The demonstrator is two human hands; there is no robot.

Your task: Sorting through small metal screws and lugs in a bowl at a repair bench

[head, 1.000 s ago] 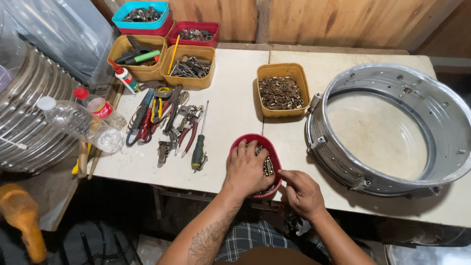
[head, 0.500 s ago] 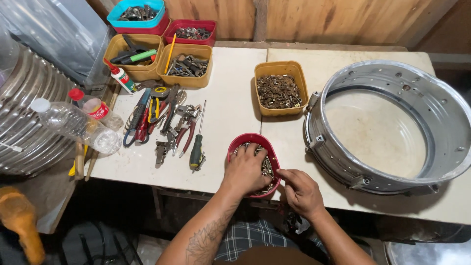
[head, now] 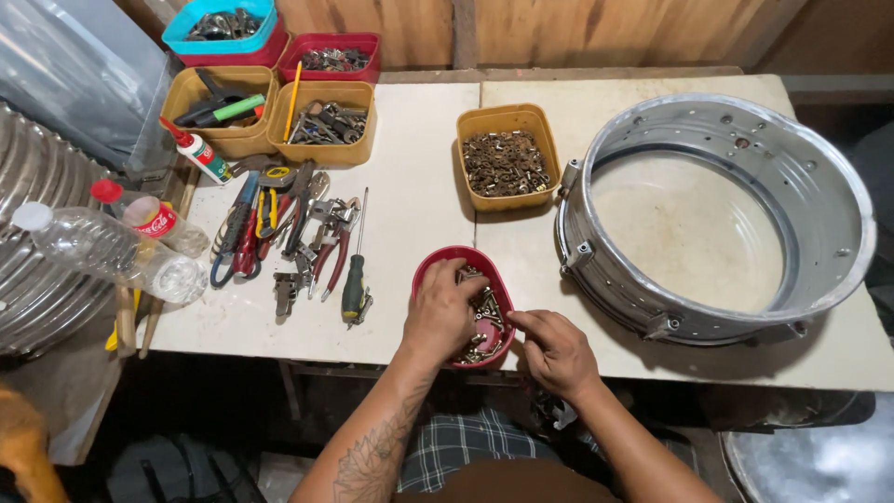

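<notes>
The left hand (head: 440, 315) lies palm-down over the red tub (head: 449, 264), fingers curled into the small screws (head: 486, 312) heaped inside; whether it pinches any of them cannot be told. The right hand (head: 551, 349) sits just beside the tub's right rim, at the front edge of the tabletop (head: 414, 200), its fingers drawn together as if pinched; what, if anything, it grips is too small to make out.

The red tub stands at the front edge of the tabletop, near the middle. Just left of it lies a green-handled screwdriver (head: 355, 279), and further left a loose pile of pliers (head: 279, 224) and other hand tools. Behind the tub, a yellow tub (head: 507, 160) holds dark, rusty bits of hardware. To the right, a wide metal drum shell (head: 717, 214) lies flat, open side up, touching the yellow tub's corner or nearly so.

At the back left, two more yellow tubs (head: 270, 116) hold tools and fittings, with a red bin (head: 333, 54) and a blue bin (head: 223, 23) behind them. A glue tube (head: 196, 151) lies tilted by the nearer one. Two plastic bottles (head: 112, 244) lie on their sides at the far left edge, beside a ribbed metal surface (head: 37, 279).
</notes>
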